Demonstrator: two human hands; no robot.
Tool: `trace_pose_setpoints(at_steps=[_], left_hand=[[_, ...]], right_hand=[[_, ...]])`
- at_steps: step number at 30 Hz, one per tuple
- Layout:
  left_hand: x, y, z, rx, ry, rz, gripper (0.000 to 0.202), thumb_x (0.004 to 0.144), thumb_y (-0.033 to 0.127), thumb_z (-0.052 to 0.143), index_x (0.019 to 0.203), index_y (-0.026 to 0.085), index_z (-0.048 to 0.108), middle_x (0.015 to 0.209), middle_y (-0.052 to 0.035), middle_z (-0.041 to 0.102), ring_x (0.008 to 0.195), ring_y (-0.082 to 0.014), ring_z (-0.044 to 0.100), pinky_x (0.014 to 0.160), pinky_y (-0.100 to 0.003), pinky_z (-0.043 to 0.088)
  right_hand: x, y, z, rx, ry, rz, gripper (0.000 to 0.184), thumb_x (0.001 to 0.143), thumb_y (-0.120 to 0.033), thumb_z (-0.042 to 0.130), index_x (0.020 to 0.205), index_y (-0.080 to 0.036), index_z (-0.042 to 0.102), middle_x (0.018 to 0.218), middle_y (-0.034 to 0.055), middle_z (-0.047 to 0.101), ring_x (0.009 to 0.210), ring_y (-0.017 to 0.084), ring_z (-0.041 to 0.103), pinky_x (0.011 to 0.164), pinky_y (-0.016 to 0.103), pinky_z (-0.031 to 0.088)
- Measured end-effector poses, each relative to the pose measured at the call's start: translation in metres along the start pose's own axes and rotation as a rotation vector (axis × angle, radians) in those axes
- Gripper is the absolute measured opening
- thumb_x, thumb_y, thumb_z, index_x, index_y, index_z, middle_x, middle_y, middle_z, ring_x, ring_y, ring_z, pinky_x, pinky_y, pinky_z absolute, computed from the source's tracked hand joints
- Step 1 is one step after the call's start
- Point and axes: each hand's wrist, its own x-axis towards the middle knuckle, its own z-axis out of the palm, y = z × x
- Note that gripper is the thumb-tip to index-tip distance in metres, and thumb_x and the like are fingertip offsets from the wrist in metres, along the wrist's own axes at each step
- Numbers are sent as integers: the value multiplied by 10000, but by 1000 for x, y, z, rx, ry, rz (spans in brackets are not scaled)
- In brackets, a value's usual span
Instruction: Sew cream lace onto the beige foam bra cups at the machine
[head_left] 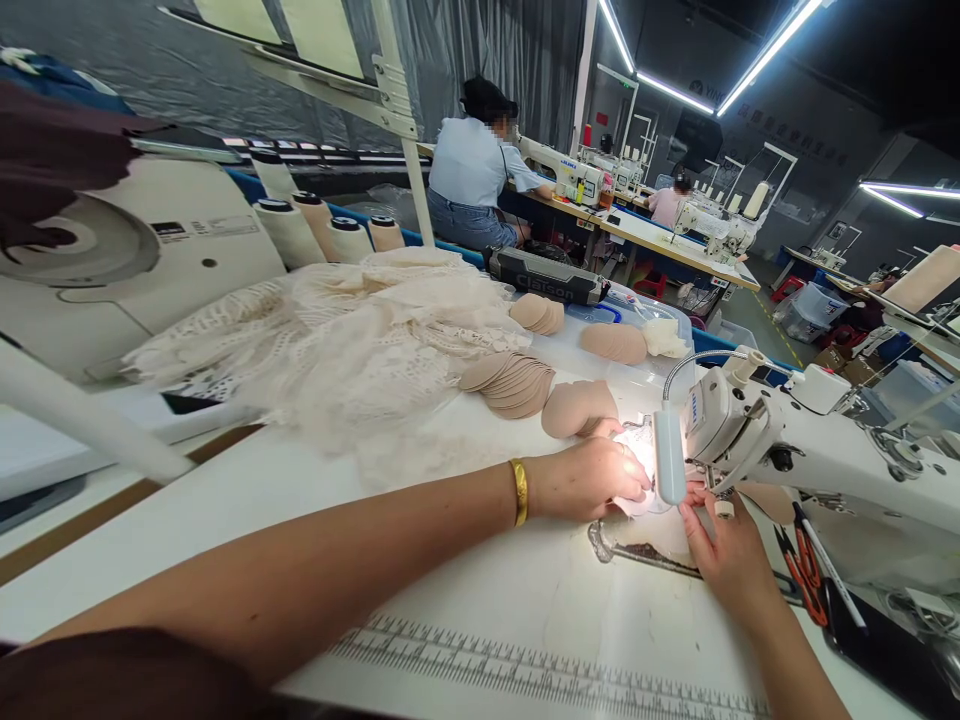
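Observation:
My left hand (592, 478), with a gold bangle on the wrist, lies on a pale lace piece (645, 500) at the needle of a white sewing machine (795, 450); its fingers are curled and press the fabric under the bright lamp (667, 455). My right hand (724, 550) rests in front of the machine head, fingers stretched flat on the same piece. Beige padded cups (577, 408) lie just behind my left hand.
Stacks of beige cups (514, 383) and a heap of cream lace (352, 340) lie on the white table (465, 600). Red-handled scissors (806, 565) lie right of the machine. Thread cones (330, 230) stand at the back left. Two people sit sewing at far tables.

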Motion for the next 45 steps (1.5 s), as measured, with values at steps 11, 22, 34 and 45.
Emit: trace_pose_setpoints(at_steps=[11,22,34,45], left_hand=[[-1,-2,2,18,-22,4,308,755,-11,582,893,228,718,948,-37,779,900,-231,657,899,-426,343],[-5,5,8,170,31,14,98,815,150,753,862,201,684,978,-33,748,889,-228,622,968,-483,304],[-12,34,0,230,-1,85,209,964,196,637,756,194,610,789,16,668,690,-165,521,925,-502,325],[-3,22,15,239,64,40,212,955,178,625,743,186,626,790,-13,686,754,-195,589,999,-554,335]], right_hand=[[-3,2,0,-5,34,-34,114,1070,-266,500,1069,-243,612,948,64,767,898,288,722,803,449,587],[-7,3,0,45,-70,26,171,1091,-320,463,1123,-234,607,964,75,772,917,285,725,732,385,537],[-5,-17,-5,111,-345,-94,232,1071,-188,450,1069,-258,672,905,36,660,824,212,636,743,325,484],[-7,-8,13,2,-220,-19,270,1052,-197,431,1091,-257,692,994,70,716,939,253,671,729,336,497]])
